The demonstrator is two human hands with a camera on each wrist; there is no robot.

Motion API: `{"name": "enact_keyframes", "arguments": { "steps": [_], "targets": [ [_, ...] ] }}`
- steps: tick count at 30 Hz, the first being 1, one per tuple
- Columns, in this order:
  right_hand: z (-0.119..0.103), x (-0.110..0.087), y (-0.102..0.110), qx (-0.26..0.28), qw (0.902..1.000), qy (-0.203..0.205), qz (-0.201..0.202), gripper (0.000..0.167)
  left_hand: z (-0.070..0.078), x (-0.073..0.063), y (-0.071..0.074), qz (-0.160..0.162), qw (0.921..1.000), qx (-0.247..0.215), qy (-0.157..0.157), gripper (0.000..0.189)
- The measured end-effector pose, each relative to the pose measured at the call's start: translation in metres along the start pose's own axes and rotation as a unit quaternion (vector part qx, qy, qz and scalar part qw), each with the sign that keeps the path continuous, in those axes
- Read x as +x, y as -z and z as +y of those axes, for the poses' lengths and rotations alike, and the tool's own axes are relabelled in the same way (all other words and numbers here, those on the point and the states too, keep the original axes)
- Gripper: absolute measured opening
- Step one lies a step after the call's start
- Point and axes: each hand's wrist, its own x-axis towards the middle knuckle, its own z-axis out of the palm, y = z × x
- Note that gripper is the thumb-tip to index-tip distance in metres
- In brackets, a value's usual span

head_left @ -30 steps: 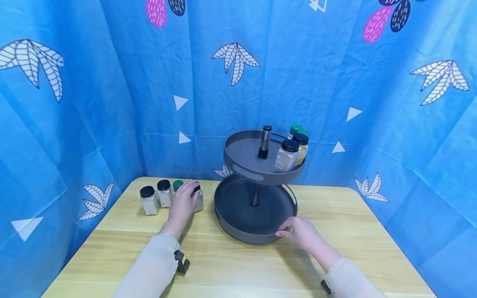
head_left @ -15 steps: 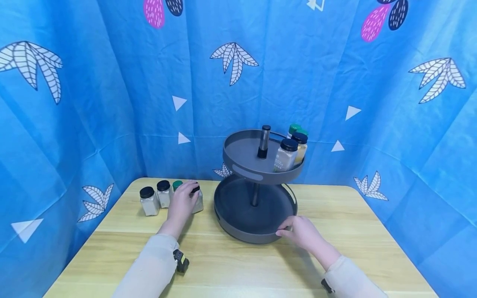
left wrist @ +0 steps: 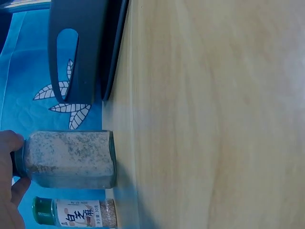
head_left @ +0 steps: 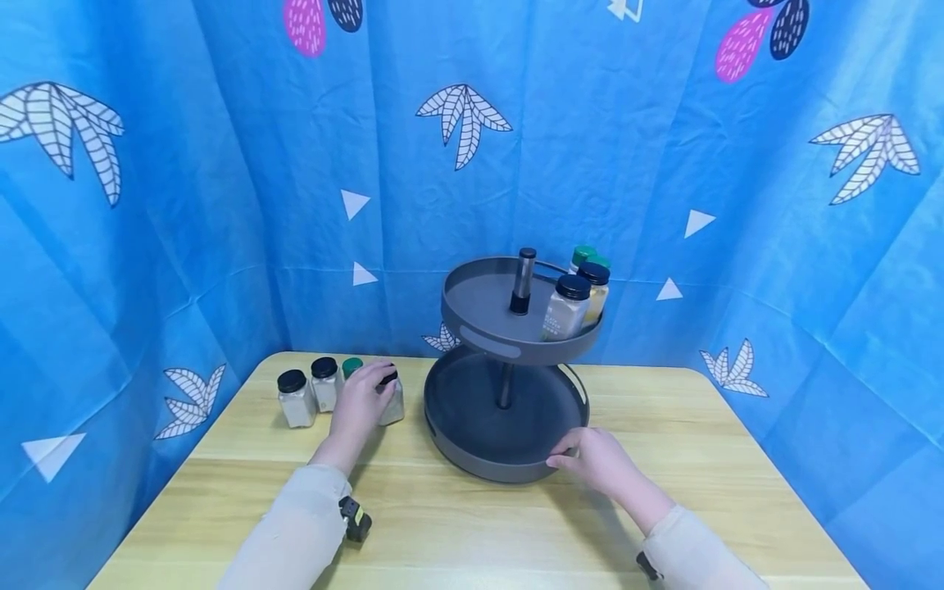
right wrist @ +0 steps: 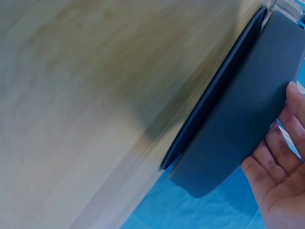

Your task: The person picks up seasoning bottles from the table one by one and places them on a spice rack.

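Observation:
In the head view my left hand [head_left: 361, 404] pinches the black lid of a clear square jar [head_left: 395, 401] at the right end of a short row. Its speckled, greyish filling shows in the left wrist view, where thumb and fingers close round the lid of the jar [left wrist: 69, 160]. Beside it stands a slim green-capped shaker bottle [left wrist: 76, 212] with a white label. My right hand [head_left: 593, 460] holds the front right rim of the lower tray of a dark grey two-tier turntable [head_left: 472, 465]. Seen from the right wrist, fingertips of that hand [right wrist: 281, 162] lie along the tray wall [right wrist: 238, 105].
Two black-lidded jars [head_left: 297, 399] [head_left: 325, 385] stand at the left of the row. On the upper tray [head_left: 479, 287], several black- and green-capped containers [head_left: 566, 310] crowd the right side, beside the central post [head_left: 524, 283]. A blue curtain [head_left: 472, 205] rises behind the wooden table [head_left: 457, 533].
The jar in my left hand has shifted very slightly to the right. My right hand stays at the same spot on the lower tray's rim.

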Motion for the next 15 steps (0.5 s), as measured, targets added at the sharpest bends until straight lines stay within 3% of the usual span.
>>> {"name": "enact_keyframes", "arguments": {
  "steps": [15],
  "targets": [
    [-0.0019,-0.0009,0.0015,0.004,0.9999,-0.007,-0.007,0.009,0.0059,-0.0045,0.0012,0.021,0.9990,-0.018,-0.035,0.026]
  ]
}}
